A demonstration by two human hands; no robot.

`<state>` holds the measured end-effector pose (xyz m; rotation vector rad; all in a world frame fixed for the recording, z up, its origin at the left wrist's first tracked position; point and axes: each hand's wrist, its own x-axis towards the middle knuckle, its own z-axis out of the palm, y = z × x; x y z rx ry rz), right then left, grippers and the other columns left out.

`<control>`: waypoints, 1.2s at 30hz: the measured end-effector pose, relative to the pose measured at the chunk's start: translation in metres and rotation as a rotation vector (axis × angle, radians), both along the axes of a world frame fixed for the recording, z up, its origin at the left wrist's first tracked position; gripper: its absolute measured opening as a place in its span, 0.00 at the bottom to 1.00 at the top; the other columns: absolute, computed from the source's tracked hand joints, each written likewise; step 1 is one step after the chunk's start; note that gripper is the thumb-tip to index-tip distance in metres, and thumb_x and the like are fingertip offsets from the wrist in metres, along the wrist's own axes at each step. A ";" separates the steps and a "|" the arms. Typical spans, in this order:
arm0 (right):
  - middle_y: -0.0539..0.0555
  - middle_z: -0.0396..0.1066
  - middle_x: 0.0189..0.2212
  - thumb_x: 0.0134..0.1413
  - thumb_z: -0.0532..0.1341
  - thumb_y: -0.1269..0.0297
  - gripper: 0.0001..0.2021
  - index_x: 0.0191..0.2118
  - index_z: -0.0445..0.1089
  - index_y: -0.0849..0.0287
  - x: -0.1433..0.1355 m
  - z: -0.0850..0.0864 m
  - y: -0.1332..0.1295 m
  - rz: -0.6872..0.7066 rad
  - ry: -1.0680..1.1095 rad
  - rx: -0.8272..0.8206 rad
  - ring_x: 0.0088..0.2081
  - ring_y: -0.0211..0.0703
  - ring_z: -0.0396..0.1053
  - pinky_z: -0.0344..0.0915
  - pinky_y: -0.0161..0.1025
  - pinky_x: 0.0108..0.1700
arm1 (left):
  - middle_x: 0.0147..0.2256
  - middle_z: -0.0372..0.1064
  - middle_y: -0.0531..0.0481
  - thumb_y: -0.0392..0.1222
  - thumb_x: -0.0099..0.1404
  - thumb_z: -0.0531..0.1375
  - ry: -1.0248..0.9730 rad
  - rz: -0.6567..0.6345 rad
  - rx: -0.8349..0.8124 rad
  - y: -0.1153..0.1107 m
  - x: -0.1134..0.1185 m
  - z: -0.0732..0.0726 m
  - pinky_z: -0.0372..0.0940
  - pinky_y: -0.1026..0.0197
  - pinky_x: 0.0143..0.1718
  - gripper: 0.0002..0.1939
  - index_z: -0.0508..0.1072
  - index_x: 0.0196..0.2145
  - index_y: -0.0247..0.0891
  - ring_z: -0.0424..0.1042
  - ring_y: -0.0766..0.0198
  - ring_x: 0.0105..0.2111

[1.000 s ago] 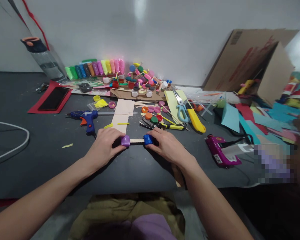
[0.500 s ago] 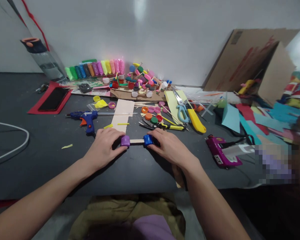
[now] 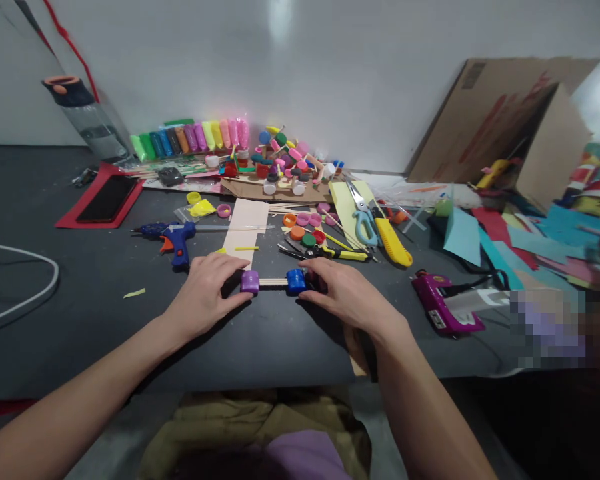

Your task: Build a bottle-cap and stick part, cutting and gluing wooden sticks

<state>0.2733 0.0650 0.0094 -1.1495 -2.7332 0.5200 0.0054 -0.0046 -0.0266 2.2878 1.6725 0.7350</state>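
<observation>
Near the table's front, light wooden sticks (image 3: 273,283) run between a purple cap piece (image 3: 250,281) on the left and a blue cap piece (image 3: 295,281) on the right. My left hand (image 3: 207,287) is closed on the purple piece, thumb below and fingers above. Around the blue piece, my right hand (image 3: 347,290) has its thumb at the lower edge and its fingers at the upper right. The pieces rest low over the dark table (image 3: 280,347).
A blue glue gun (image 3: 177,240) lies left, a magenta one (image 3: 443,307) right. Behind are loose caps (image 3: 297,233), pliers (image 3: 347,254), scissors (image 3: 364,223) and a yellow cutter (image 3: 393,240). A bottle (image 3: 87,120) stands back left; a person's blurred arm is at right.
My right hand has shifted slightly right, its fingers looser around the blue piece. My left hand has moved a little, and both cap pieces now lie slightly flatter.
</observation>
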 end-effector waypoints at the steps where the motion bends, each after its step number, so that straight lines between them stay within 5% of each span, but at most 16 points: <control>1: 0.58 0.74 0.46 0.59 0.63 0.62 0.18 0.54 0.67 0.58 0.000 0.000 0.000 0.002 0.001 -0.004 0.43 0.49 0.72 0.65 0.42 0.43 | 0.50 0.72 0.42 0.51 0.65 0.61 -0.001 -0.006 -0.006 0.000 0.000 0.000 0.56 0.48 0.50 0.20 0.69 0.51 0.40 0.66 0.50 0.53; 16: 0.54 0.75 0.39 0.59 0.63 0.64 0.11 0.48 0.70 0.57 0.000 0.002 -0.024 0.063 -0.016 -0.063 0.38 0.46 0.73 0.65 0.39 0.39 | 0.45 0.76 0.49 0.44 0.66 0.61 -0.029 -0.096 -0.149 -0.024 0.004 0.014 0.58 0.51 0.47 0.13 0.71 0.48 0.43 0.71 0.55 0.46; 25: 0.63 0.66 0.54 0.58 0.64 0.56 0.23 0.56 0.64 0.59 -0.006 0.004 -0.034 0.052 0.006 0.025 0.53 0.56 0.66 0.65 0.51 0.54 | 0.49 0.68 0.45 0.46 0.65 0.62 -0.077 -0.018 -0.192 -0.031 0.004 0.005 0.62 0.49 0.49 0.16 0.71 0.50 0.42 0.68 0.52 0.48; 30: 0.59 0.70 0.43 0.60 0.63 0.63 0.15 0.51 0.68 0.59 -0.018 -0.001 -0.033 0.106 -0.012 0.016 0.45 0.52 0.70 0.68 0.48 0.47 | 0.46 0.70 0.47 0.45 0.66 0.60 -0.217 0.010 -0.223 -0.033 0.005 0.006 0.64 0.50 0.49 0.13 0.72 0.47 0.42 0.69 0.54 0.45; 36: 0.59 0.69 0.45 0.61 0.61 0.64 0.13 0.50 0.66 0.60 -0.016 -0.005 -0.035 0.077 0.051 0.007 0.45 0.50 0.70 0.69 0.46 0.47 | 0.45 0.72 0.49 0.44 0.65 0.62 -0.326 0.038 -0.223 -0.031 0.008 0.010 0.66 0.55 0.48 0.11 0.72 0.45 0.43 0.71 0.58 0.45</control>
